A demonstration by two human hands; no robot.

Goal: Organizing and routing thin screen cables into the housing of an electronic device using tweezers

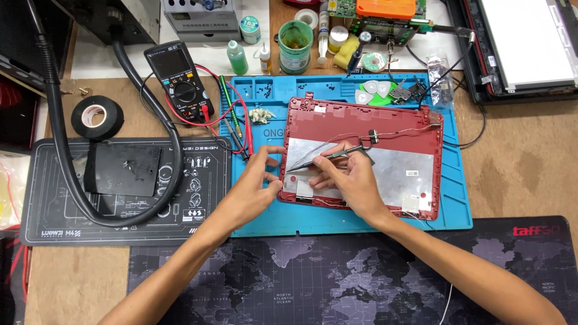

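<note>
Head view, only one. Red laptop lid shell (361, 123) lying inner side up on blue silicone repair mat (457, 204), silver foil shielding (391, 171) across its lower half.

Right hand (352, 180) resting on foil near shell's lower left, grip clenched on metal tweezers (325, 157), pinched between thumb and forefingers. Tweezers' long axis running low-left to high-right: tip pointing left and slightly down from the grip, toward shell's left rim; rear end up and right of the grip, near black hinge bracket (371, 137).

Left hand (259, 186) just left of the tweezer tip, fingers curled at shell's left edge, grip pinched shut on something small at the rim; too small to tell what. Thumb and forefinger almost touching the tip. Both hands close together, left nearer the rim, right nearer the shell's middle.

Thin antenna wire (337, 137) looping above and right of the right grip, toward the hinge bracket.

Further off, left of the left grip: digital multimeter (179, 81) with red and black leads, roll of black tape (96, 116), black flexible hose (66, 162) curving over dark printed work mat (42, 180). Above the right grip: green cup (295, 45), small bottles, guitar-pick pry tools (373, 90). Wooden worktop (518, 162) under it all.
</note>
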